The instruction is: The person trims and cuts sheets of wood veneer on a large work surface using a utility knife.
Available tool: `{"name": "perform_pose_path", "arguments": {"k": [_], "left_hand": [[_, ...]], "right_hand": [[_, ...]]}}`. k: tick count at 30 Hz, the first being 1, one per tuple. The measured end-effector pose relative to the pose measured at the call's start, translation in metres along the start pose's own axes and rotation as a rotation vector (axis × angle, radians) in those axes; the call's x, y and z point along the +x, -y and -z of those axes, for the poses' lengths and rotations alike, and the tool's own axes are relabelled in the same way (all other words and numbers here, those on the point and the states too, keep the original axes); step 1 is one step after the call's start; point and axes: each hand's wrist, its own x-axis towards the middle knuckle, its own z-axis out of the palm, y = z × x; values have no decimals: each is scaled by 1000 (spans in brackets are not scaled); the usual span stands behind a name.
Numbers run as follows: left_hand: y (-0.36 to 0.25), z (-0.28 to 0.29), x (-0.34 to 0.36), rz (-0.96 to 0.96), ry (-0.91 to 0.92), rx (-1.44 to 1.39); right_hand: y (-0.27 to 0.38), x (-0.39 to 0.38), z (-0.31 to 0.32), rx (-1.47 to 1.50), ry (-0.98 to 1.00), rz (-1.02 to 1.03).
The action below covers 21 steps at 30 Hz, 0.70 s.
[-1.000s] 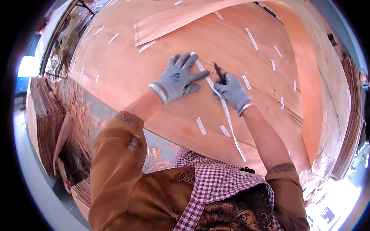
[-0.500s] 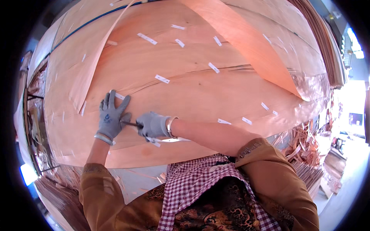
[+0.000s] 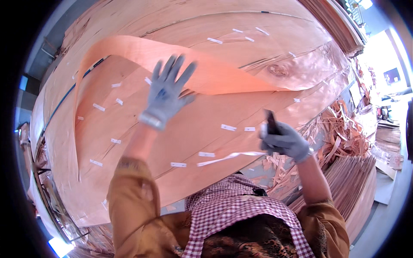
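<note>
My left hand, in a grey glove, is open with its fingers spread. It is above a large sheet of wood veneer, beside a long curled orange veneer strip; whether it touches the strip I cannot tell. My right hand, also gloved, is closed around a dark knife, slightly blurred, whose blade points up. A length of white tape trails from near this hand across the sheet. Short white tape pieces are stuck on the veneer, several of them along cracks and seams.
Veneer scraps are heaped beyond the sheet's right edge. A stack of veneer sheets stands at the lower right, and another pile at the far right. A blue cord runs across the left side.
Both hands have left the sheet's near left part. My left hand has risen up and to the right; my right hand has swung far right with the knife. The view has turned right.
</note>
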Motion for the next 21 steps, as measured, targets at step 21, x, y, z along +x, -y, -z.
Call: {"name": "perform_pose_path", "arguments": {"k": [21], "left_hand": [[-30,-42,-5,108,-125,300]], "right_hand": [[53,-66,153,-822,-443,29]]}}
